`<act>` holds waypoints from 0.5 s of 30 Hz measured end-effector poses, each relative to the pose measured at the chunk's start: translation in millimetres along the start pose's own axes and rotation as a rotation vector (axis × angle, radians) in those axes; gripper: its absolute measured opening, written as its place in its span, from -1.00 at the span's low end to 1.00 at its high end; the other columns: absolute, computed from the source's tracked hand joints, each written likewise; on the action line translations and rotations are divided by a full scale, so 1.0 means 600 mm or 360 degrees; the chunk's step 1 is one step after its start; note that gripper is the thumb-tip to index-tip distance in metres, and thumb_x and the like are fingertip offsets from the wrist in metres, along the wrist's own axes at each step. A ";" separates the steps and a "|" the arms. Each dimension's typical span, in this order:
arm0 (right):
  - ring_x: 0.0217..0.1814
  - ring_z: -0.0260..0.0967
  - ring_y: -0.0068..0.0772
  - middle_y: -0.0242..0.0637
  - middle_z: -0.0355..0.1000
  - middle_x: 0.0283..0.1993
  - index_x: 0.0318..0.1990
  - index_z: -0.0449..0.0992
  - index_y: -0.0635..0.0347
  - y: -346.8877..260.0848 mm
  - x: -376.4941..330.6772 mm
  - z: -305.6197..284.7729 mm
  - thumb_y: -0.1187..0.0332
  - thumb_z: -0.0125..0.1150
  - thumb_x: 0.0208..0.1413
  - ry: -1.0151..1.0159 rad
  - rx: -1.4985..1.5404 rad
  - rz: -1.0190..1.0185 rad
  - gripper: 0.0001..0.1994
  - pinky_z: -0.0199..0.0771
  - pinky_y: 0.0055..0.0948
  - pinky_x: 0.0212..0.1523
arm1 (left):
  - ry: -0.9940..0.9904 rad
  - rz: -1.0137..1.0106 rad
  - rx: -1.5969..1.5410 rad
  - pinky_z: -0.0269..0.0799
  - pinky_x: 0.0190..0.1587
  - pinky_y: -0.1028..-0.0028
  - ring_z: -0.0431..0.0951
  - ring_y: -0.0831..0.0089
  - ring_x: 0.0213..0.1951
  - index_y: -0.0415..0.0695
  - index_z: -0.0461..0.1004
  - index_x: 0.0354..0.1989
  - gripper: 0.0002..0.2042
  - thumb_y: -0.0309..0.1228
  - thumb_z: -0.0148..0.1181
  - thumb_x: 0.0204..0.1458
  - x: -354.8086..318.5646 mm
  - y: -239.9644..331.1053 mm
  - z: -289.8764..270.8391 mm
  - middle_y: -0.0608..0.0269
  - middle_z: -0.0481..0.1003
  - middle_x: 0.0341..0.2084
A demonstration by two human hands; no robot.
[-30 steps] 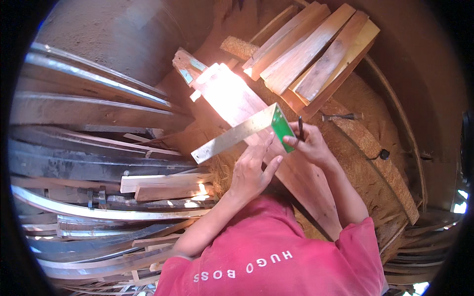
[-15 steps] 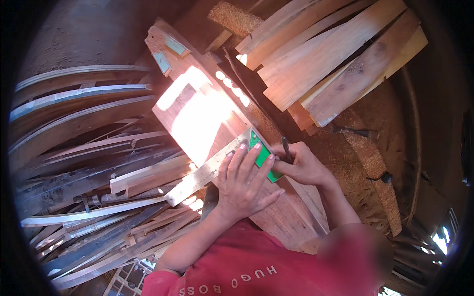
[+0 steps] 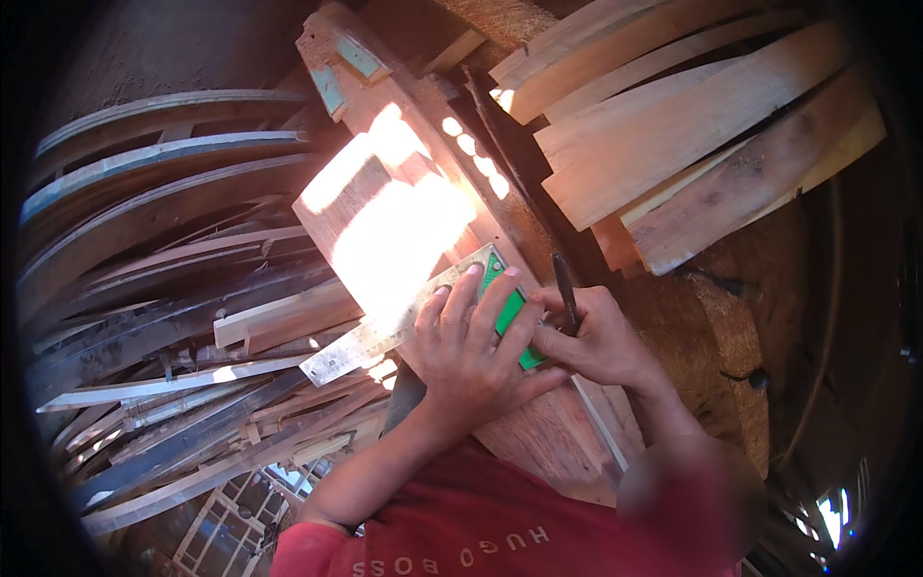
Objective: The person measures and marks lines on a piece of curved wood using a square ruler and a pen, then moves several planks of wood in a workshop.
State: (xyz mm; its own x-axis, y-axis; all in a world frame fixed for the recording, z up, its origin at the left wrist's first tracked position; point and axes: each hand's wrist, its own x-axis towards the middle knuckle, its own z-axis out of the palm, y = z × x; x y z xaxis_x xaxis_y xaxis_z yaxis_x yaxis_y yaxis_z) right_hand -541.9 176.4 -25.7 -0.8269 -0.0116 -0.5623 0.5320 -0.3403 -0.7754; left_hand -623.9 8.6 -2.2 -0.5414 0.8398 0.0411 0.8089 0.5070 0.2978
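Note:
A try square with a steel blade and a green handle (image 3: 346,354) lies across a sunlit wooden board (image 3: 327,207) in front of me. My left hand (image 3: 476,351) is spread over it, fingers resting on the blade and the green part, holding nothing. My right hand (image 3: 606,337) is closed around a slim dark pencil or pen (image 3: 564,284), which points upward, beside the green handle. The writing tip is hidden by the fingers. Below my hands, more reddish wood (image 3: 538,438) runs back toward my red shirt.
Several sawn planks (image 3: 692,120) are stacked at the far right. Many long strips of wood (image 3: 173,322) lie along the left. Two pale green blocks (image 3: 358,58) sit on the bench's far end. A white metal grid (image 3: 226,519) shows at lower left, and sawdust covers ground at right.
The whole view has shifted and turned slightly. My left hand stays spread on the square. My right hand remains beside the handle, with more of the pencil or pen showing.

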 end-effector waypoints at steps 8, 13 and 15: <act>-0.40 0.27 -0.65 -0.39 0.41 -0.45 0.08 0.60 0.28 0.038 -0.006 0.011 0.35 0.33 0.19 0.0086 0.0067 -0.0034 -0.67 0.27 -0.46 -0.40 | -0.0040 0.0009 -0.0032 0.23 0.21 -0.05 0.35 0.00 0.31 0.11 0.55 0.04 -0.32 0.11 0.48 -0.35 -0.006 -0.003 0.002 0.19 0.40 0.27; -0.34 0.34 -0.70 -0.35 0.50 -0.37 0.20 0.57 0.24 0.017 -0.004 0.014 0.37 0.30 0.24 0.0061 0.0165 -0.0027 -0.61 0.36 -0.49 -0.34 | -0.0024 -0.0036 -0.0043 0.24 0.27 -0.05 0.38 0.12 0.33 0.11 0.56 0.05 -0.29 0.21 0.44 -0.31 -0.012 -0.003 0.002 0.27 0.43 0.30; -0.33 0.37 -0.71 -0.35 0.54 -0.35 0.21 0.56 0.24 0.013 -0.005 0.012 0.38 0.32 0.26 0.0067 0.0091 -0.0084 -0.62 0.40 -0.49 -0.33 | -0.0036 -0.0028 -0.0030 0.23 0.28 -0.07 0.37 0.12 0.33 0.11 0.56 0.06 -0.30 0.22 0.43 -0.28 -0.013 -0.002 0.002 0.27 0.41 0.32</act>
State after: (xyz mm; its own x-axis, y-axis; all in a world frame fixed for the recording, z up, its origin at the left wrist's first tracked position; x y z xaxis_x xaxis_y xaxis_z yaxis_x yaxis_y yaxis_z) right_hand -536.7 167.0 -28.0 -0.8443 0.0471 -0.5338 0.4757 -0.3927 -0.7871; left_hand -620.3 1.6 -4.2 -0.5502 0.8349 0.0144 0.7947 0.5182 0.3161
